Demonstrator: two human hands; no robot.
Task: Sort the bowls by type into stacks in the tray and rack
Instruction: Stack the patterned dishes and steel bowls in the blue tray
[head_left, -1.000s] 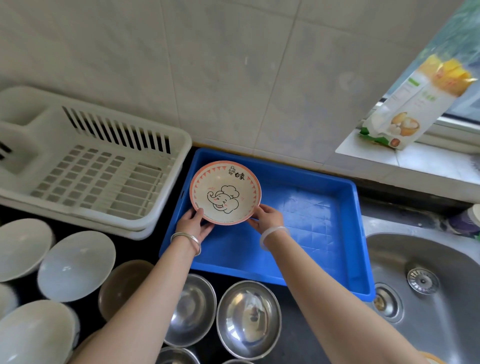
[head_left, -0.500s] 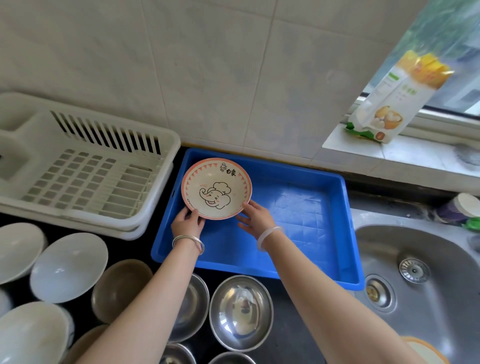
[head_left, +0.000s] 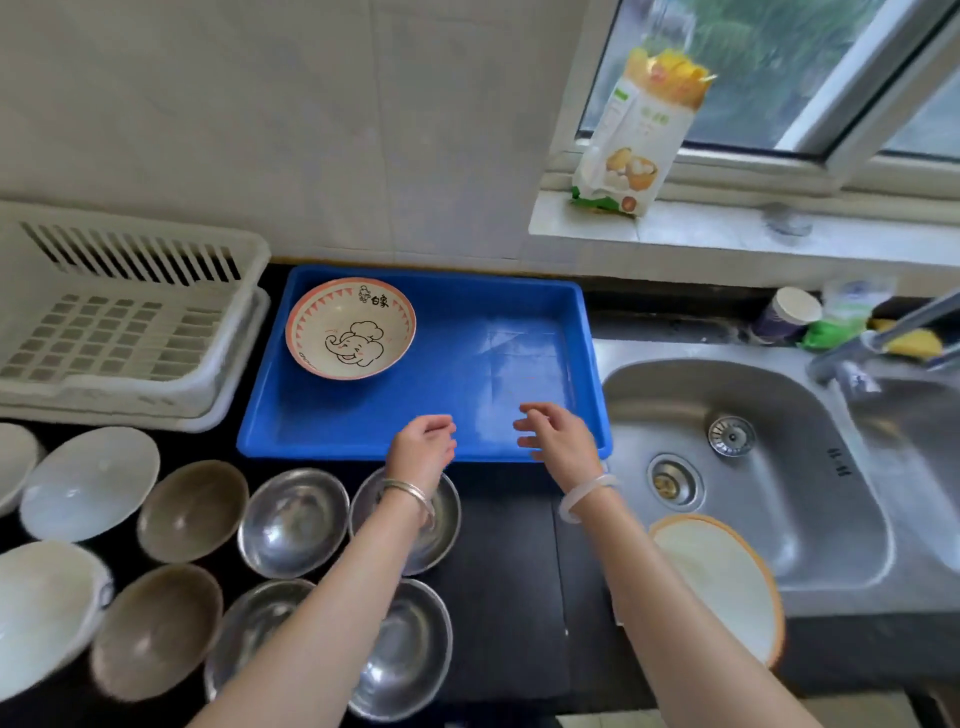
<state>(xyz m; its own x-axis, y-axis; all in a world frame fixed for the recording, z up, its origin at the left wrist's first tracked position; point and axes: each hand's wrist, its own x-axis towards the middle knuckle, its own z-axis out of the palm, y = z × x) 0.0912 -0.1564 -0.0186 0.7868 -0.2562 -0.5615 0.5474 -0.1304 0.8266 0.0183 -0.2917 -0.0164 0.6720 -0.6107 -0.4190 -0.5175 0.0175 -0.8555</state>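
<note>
A cream bowl with an elephant drawing (head_left: 350, 328) lies in the far left corner of the blue tray (head_left: 493, 358). My left hand (head_left: 423, 447) and my right hand (head_left: 558, 434) hover over the tray's near edge, both empty with fingers loosely curled. The white rack (head_left: 124, 322) stands left of the tray with nothing in it. On the black counter in front lie several steel bowls (head_left: 293, 522), two brown bowls (head_left: 192, 509) and several white bowls (head_left: 91, 483). Another orange-rimmed bowl (head_left: 719, 584) lies upside down by my right forearm.
A steel sink (head_left: 753, 467) lies to the right of the tray, with a tap (head_left: 893, 332) and a cup (head_left: 787, 314) behind it. A food packet (head_left: 641, 135) stands on the window sill. The tiled wall runs behind the rack and tray.
Both hands let go of the elephant bowl, which now rests in the tray, and drew back toward the tray's near edge. The view shifted to the right.
</note>
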